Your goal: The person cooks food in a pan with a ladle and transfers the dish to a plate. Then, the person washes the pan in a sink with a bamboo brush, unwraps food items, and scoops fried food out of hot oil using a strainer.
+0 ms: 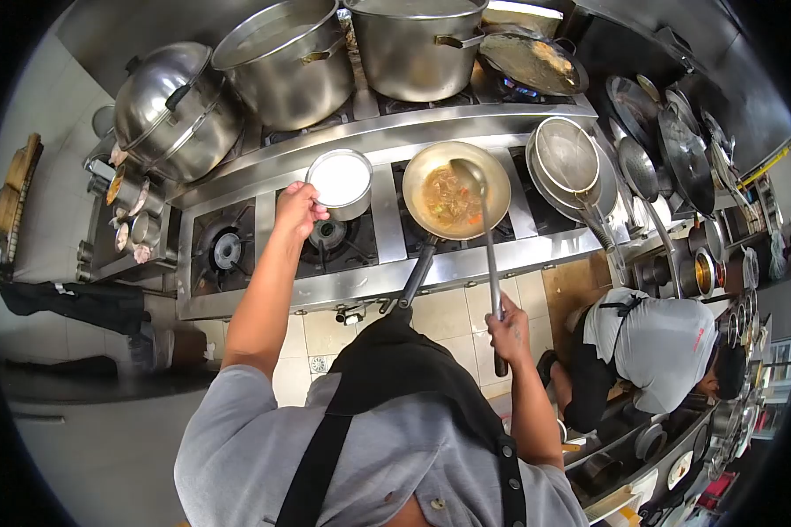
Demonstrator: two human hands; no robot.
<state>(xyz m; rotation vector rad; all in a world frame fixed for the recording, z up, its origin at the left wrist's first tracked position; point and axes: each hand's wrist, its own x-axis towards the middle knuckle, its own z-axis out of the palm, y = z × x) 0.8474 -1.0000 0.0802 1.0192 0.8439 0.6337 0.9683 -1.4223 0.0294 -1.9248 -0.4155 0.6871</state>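
Note:
My left hand (301,209) is closed on the near left rim of a round metal pot (350,211) with a white content, held over the stove beside the frying pan. In my right hand (508,332) is the long handle of a ladle (468,174), its bowl resting inside the frying pan (417,212). Brown, saucy food (448,200) with bits of orange and green lies in the pan. The pan's black handle points toward me, and neither hand is on it.
Large steel stockpots (283,75) line the back of the stove (264,294). A dark pan (536,70) sits over a blue flame at back right. A strainer (568,156) rests on stacked pans. Another person (650,342) bends down at my right.

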